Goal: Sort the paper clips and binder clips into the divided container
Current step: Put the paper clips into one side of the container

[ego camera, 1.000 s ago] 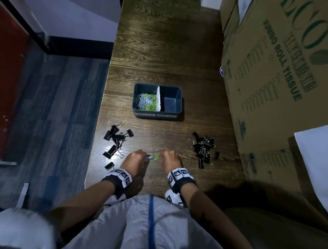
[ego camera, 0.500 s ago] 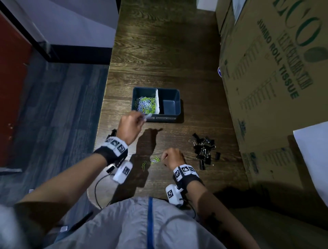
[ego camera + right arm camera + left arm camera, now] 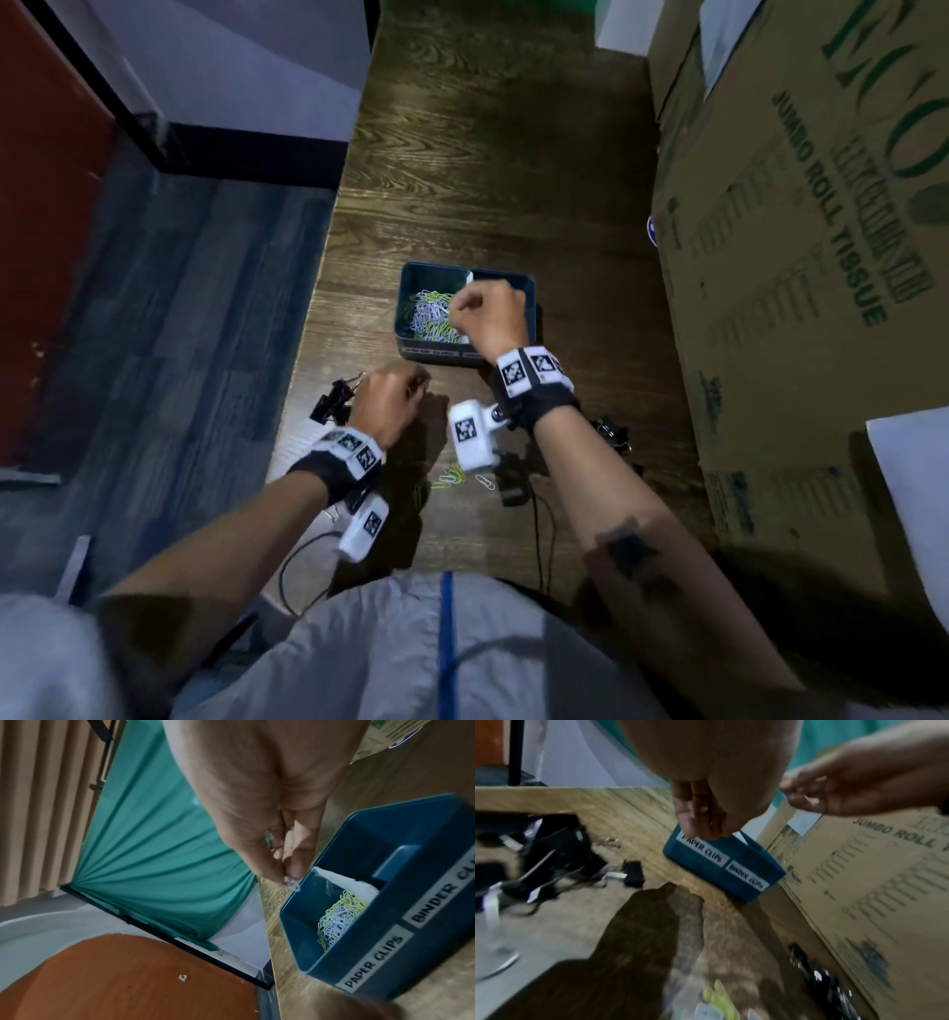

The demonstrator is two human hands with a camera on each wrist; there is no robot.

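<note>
Meanwhile the right hand [image 3: 490, 318] had risen over the container [image 3: 411, 329], pinching paper clips [image 3: 291, 882]; the left hand [image 3: 387, 401] withdrew, fingers curled, empty.

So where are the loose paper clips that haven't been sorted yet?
In the head view, the loose paper clips lie on the table near its front edge, between the two forearms, well short of the divided container.

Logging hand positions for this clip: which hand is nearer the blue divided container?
Right. The right hand hangs over the blue divided container, pinching paper clips; the left hand is short of its front wall.
</note>
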